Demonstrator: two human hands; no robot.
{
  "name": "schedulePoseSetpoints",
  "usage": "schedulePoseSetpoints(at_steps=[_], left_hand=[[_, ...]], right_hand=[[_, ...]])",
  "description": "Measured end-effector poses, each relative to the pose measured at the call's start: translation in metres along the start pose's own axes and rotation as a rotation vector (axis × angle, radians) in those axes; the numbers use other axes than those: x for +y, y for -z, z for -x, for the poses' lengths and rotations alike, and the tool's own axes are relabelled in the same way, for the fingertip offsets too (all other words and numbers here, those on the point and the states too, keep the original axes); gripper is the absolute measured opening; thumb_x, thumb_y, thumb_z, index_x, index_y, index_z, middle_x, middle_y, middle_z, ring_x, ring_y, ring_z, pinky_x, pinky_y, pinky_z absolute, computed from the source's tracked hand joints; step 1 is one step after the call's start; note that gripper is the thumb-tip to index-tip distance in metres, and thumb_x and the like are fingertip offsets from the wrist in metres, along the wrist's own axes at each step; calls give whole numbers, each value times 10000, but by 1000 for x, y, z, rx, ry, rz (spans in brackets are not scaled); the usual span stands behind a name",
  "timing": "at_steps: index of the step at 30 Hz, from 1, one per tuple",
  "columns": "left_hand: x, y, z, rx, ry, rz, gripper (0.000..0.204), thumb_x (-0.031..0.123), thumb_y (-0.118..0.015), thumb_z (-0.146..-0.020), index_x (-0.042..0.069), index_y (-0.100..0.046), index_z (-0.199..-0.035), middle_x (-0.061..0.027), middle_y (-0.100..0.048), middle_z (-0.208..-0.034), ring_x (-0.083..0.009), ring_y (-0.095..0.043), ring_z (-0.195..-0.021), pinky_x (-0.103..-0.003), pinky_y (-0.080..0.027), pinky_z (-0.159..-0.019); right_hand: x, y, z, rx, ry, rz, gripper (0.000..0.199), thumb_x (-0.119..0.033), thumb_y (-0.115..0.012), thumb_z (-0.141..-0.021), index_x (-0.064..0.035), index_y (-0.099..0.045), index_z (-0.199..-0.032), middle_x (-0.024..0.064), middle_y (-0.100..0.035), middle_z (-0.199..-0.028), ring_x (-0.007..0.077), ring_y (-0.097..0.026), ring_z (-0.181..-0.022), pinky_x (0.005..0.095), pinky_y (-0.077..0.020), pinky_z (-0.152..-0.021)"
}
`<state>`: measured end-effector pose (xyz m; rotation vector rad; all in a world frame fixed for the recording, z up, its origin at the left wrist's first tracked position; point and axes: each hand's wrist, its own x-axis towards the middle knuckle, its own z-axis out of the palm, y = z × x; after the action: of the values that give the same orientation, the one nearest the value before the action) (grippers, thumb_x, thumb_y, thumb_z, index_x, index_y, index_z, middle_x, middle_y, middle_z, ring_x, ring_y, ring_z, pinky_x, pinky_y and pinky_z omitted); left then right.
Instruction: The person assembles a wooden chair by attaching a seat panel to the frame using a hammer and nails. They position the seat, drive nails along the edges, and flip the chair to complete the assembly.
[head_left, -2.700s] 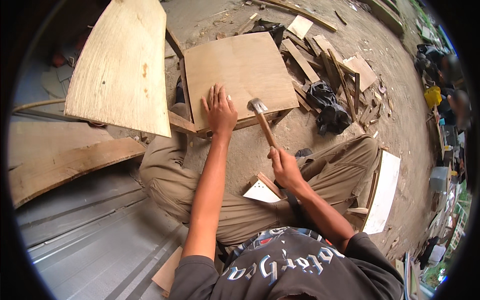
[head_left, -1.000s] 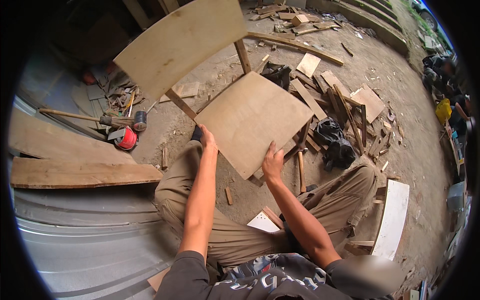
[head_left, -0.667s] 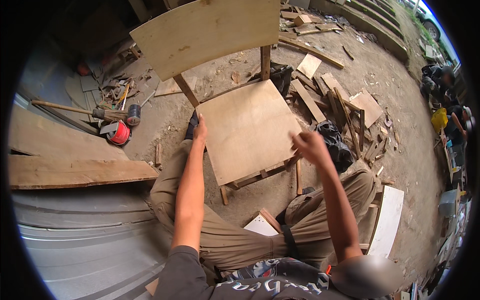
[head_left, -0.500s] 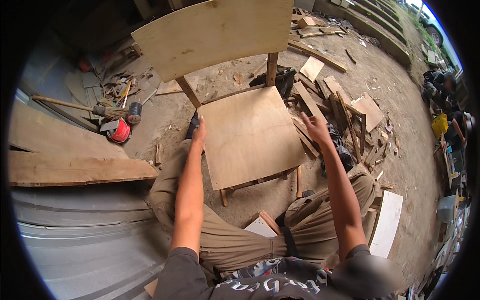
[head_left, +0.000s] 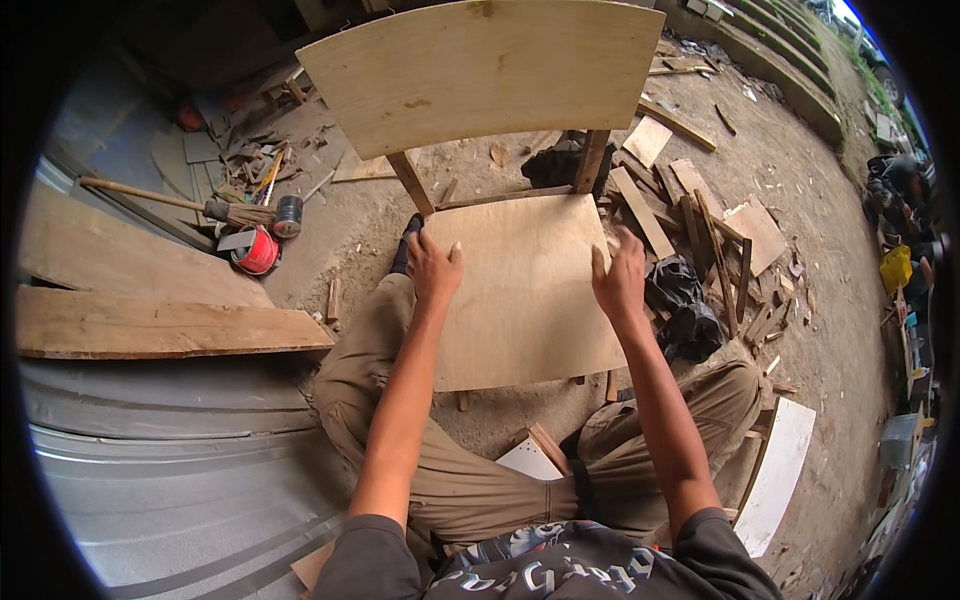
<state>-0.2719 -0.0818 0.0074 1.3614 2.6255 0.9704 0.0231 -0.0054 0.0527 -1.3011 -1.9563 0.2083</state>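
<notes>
A wooden chair (head_left: 527, 300) stands in front of me, with a flat plywood seat and a curved plywood backrest (head_left: 490, 75) on two wooden posts. My left hand (head_left: 435, 270) is at the seat's left side, its thumb raised apart from the fingers. Across from it, my right hand (head_left: 620, 275) is at the right side, thumb and fingers likewise spread. Both hands overlap the seat's side edges in view; whether they touch the wood I cannot tell. The seat hides most of the chair's legs.
Scrap wood (head_left: 720, 250) and a black plastic bag (head_left: 685, 310) lie right of the chair. At left are a broom (head_left: 240, 213), a red bucket (head_left: 262, 250), a dark can (head_left: 288, 215) and a long plank (head_left: 170, 328). A white curved panel (head_left: 775, 475) leans by my right leg. People sit far right.
The chair has turned so its seat and backrest sit straighter before me. My left hand has come in over the seat's left edge; my right hand has moved in to the right edge.
</notes>
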Motion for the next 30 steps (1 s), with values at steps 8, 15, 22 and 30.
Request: schedulePoseSetpoints(at_steps=[8,15,22,30], left_hand=[[36,-22,39,-97,-179,-167,697,432,-443,-977,13,-305,-1516,-191,-261,-1596,-332,-215,-1489,-529,-100,-1207],[40,-12,35,-123,-172,-311,679,403,-419,-982,21,-283,-1527,-192,-255,-1598,-329,-205,-1494,-557,-113,-1197],[43,-21,27,-93,-204,-340,681,410,-401,-982,16,-289,-1526,-188,-281,-1590,-323,-239,-1484,-576,-110,-1189],[41,-18,34,-102,-191,-371,675,401,-390,-980,26,-285,-1531,-178,-273,-1597,-307,-229,-1492,-573,-117,-1188]], right_hand=[[-29,-81,10,-335,264,206,663,-428,-469,-985,0,-369,-1480,236,-312,-1554,393,-258,-1460,524,-165,-1199],[-48,-82,6,-409,216,215,685,-454,-463,-976,-57,-329,-1518,177,-270,-1592,361,-220,-1483,517,-134,-1205],[-45,-82,3,-440,197,190,693,-449,-467,-969,-39,-332,-1511,190,-261,-1592,363,-213,-1484,519,-125,-1206],[-46,-79,7,-413,187,179,696,-468,-471,-962,-57,-346,-1509,174,-282,-1588,353,-232,-1480,512,-133,-1211]])
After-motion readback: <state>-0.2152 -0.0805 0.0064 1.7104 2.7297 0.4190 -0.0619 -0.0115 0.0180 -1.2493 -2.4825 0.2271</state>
